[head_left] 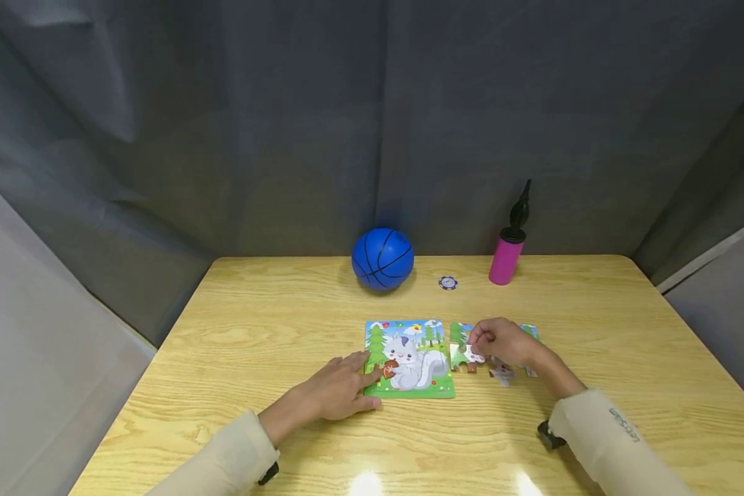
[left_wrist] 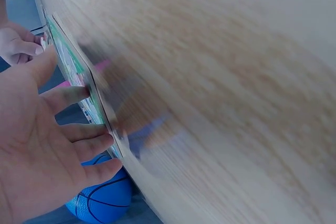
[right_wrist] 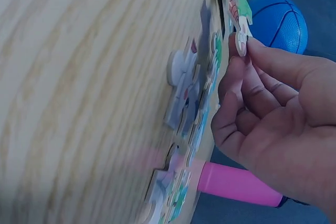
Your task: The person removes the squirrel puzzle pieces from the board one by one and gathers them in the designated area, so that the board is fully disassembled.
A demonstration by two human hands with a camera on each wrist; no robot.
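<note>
A squirrel picture board (head_left: 418, 375) lies flat on the table in the head view. My left hand (head_left: 337, 389) rests at its left edge, fingers spread and fairly straight; the left wrist view shows the fingertips (left_wrist: 107, 170) right at the board's rim. To the right of the board, my right hand (head_left: 507, 341) pinches a jigsaw piece (right_wrist: 241, 41) between thumb and forefinger, above other pieces. Several loose jigsaw pieces (right_wrist: 184, 95) lie below and beside this hand, some of them grey with part of the squirrel; the hand hides part of them in the head view.
Behind the board sits a blue ball (head_left: 382, 259) with black lines. A poker chip (head_left: 448, 283) lies to its right, and a pink hand pump (head_left: 505, 260) with a black nozzle stands farther right. Dark curtain (head_left: 297, 138) hangs behind the wooden table (head_left: 254, 303).
</note>
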